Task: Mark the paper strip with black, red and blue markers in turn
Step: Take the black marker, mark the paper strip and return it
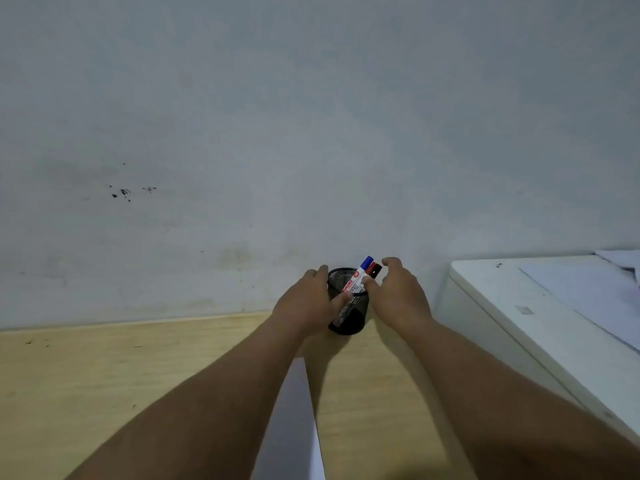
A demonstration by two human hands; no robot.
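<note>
A black mesh pen holder [349,317] stands on the wooden table against the wall. Three markers lean in it to the right: one with a blue cap [366,262], one with a red cap [372,268] and one with a black cap [378,270]. My left hand [306,303] grips the holder's left side, thumb across its front. My right hand [398,292] curls around the marker tops; its thumb touches a white barrel and the other fingers stay apart behind the caps. A white paper strip [294,410] lies on the table between my forearms, running toward me.
The wooden table [104,375] ends at a grey-white wall [277,133] just behind the holder. A white box-like unit [519,323] with papers on top stands close on the right of my right arm.
</note>
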